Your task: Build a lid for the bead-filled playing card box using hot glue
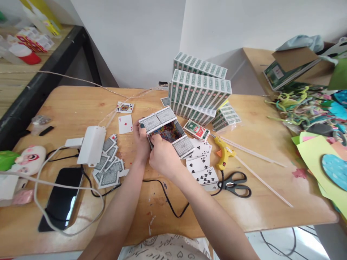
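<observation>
A box-like piece built from playing cards (166,116), with grey patterned backs on its rim and a colourful inside, is held tilted over the middle of the table. My left hand (142,142) grips its left side, thumb on the top edge. At the near edge, my right hand (164,156) is closed, its fingertips pressed to the card wall; its fingers partly hide that corner. Face-up playing cards (199,162) lie just right of my right hand. A loose pile of cards (110,169) is left of my left forearm, and an ace of diamonds (125,124) lies behind it.
Stacked card packs (199,88) stand at the back, with a single card pack (196,130) in front. A yellow glue gun (224,153), clear glue sticks (265,180) and black scissors (235,184) lie right. On the left are a phone (62,196), cables and a white power strip (92,145).
</observation>
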Available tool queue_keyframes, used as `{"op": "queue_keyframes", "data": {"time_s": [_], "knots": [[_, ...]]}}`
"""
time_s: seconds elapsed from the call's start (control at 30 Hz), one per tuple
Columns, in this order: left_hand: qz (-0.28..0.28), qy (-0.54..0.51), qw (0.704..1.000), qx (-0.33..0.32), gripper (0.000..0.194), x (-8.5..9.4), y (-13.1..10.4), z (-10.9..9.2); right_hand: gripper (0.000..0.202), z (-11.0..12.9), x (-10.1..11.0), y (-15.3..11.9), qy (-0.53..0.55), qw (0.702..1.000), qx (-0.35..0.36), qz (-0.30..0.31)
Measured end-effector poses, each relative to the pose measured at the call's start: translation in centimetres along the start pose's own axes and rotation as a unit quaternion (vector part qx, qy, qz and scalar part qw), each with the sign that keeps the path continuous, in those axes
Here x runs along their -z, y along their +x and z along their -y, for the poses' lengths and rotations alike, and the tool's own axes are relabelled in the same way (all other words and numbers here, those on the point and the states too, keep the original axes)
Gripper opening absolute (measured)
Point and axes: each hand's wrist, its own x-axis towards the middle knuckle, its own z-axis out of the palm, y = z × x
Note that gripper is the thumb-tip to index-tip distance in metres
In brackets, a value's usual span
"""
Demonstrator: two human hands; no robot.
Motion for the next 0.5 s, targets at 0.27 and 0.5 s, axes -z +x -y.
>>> {"op": "queue_keyframes", "data": {"time_s": [0.27,0.5], "knots": [[0.005,-0.012,1.0,0.007,0.021,0.0,0.0,0.1,0.027,0.2,0.4,-0.5,0.031,0.999,-0.021,-0.004],[0.014,0.007,1.0,0.007,0.015,0.0,0.3,-0.1,0.029,0.0,0.7,0.7,0.117,0.991,-0.064,-0.021]]}}
